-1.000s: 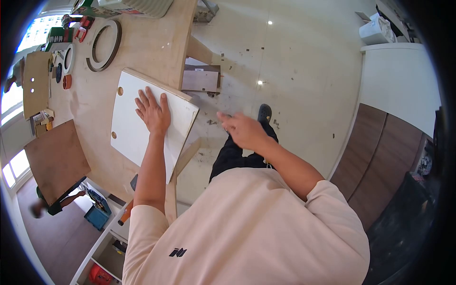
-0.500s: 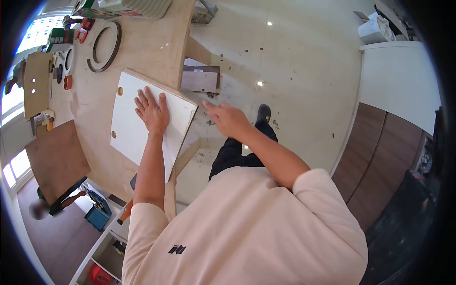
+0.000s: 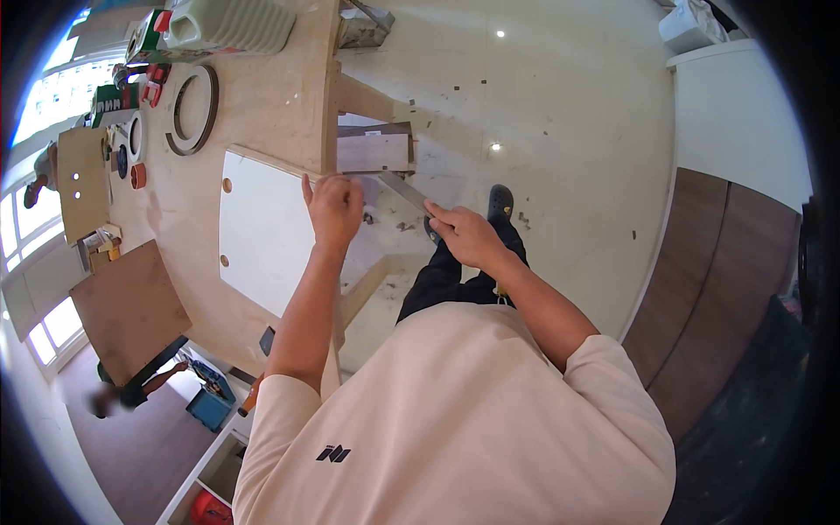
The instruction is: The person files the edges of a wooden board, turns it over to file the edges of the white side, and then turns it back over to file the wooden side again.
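A white panel (image 3: 262, 229) with two round holes near its far edge lies on the wooden workbench, at the side nearest me. My left hand (image 3: 337, 214) is at the panel's near corner, its fingers curled over the edge and hiding that corner. In my right hand (image 3: 468, 236) is a flat grey metal file (image 3: 403, 192), pointing toward the bench. The file's tip is apart from the panel, over the floor beside the bench.
On the workbench (image 3: 262, 105) are curved ring pieces (image 3: 213, 109), a pale jerrycan (image 3: 229, 26) and a red tool (image 3: 156, 83). A brown board (image 3: 131, 297) stands beyond, with a person (image 3: 131, 394) near it. Boxes (image 3: 374, 150) sit below the bench edge; brown cabinets (image 3: 691, 262) are at right.
My left hand has moved from lying flat on the panel to its near corner, and its fingers have curled. The file in my right hand now shows clearly. The whole view has shifted slightly.
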Tool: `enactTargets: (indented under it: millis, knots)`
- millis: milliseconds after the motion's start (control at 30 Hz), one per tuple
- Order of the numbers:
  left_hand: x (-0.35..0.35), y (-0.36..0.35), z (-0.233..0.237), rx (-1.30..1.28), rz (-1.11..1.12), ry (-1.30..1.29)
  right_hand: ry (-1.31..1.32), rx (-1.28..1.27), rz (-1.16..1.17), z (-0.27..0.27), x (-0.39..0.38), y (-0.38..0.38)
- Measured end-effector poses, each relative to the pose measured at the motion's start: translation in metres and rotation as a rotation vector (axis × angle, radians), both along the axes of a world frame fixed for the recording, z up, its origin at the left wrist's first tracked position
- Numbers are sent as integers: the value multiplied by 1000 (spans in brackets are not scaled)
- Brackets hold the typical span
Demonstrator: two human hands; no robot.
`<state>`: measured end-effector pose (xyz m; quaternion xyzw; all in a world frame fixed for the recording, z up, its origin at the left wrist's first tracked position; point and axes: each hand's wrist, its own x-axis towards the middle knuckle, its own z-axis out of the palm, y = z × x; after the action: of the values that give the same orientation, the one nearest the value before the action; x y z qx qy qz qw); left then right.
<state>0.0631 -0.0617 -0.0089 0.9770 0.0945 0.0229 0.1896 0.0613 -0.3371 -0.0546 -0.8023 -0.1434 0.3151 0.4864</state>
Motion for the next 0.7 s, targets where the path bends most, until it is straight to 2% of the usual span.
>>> enactTargets:
  millis: [33, 133, 167, 233, 367, 567, 633, 667, 700]
  knots:
    - [4, 5, -2, -34, 70, 43, -2, 25, -14, 2, 1, 4]
    - [14, 15, 11, -128, -5, -130, 206, 78, 60, 13, 12, 12]
    - [14, 16, 17, -2, -210, -91, 292, 78, 61, 19, 15, 12]
    - [11, 21, 20, 71, -289, -32, 462, 83, 62, 30, 20, 14]
    - [18, 25, 12, 131, -339, 150, 469, 139, 30, 18, 13, 10]
    - [-8, 8, 17, -20, -422, 166, 517, 180, 5, 26, 1, -7]
    - [-7, 16, 20, 121, -307, -9, 588, 129, 32, 36, 0, -11]
    - [-7, 25, 22, 191, -248, -98, 543, 182, 11, 31, -8, -11]
    - [-17, 52, 4, 215, -83, -44, 496, 236, -10, 22, -20, -10]
